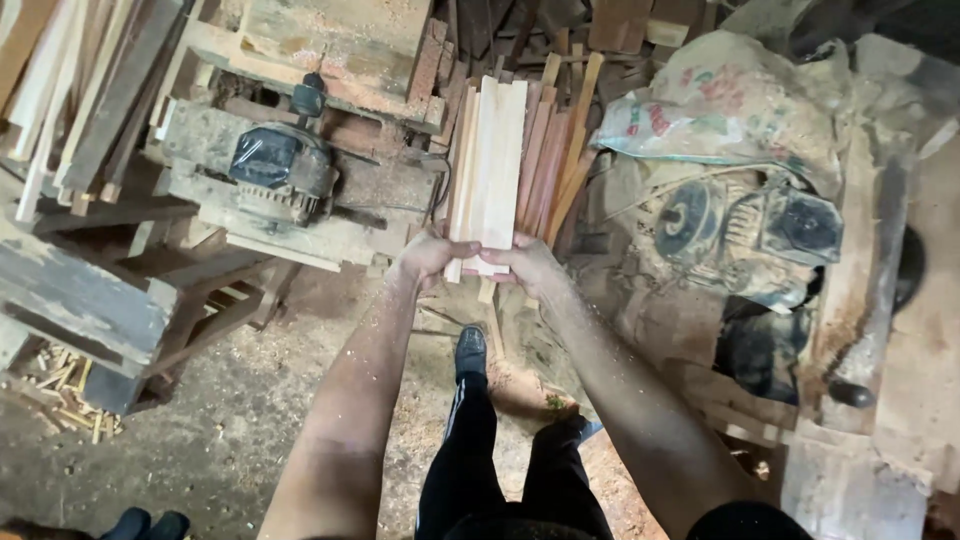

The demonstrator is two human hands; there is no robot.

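Note:
Both my hands grip the near end of a bundle of pale wooden slats (490, 165) that points away from me. My left hand (428, 258) holds the bundle's left side and my right hand (528, 263) holds its right side. Behind the bundle lies a loose pile of reddish and pale wood strips (555, 150). My forearms are dusted with sawdust, and my dark trousers and shoes (470, 350) show below.
An electric motor (275, 165) sits on a rough wooden machine stand (300, 60) to the left. A printed sack (725, 105) and another dusty motor (760, 230) lie to the right. Stacked timber (70, 90) leans at upper left. Sawdust covers the floor (230, 420).

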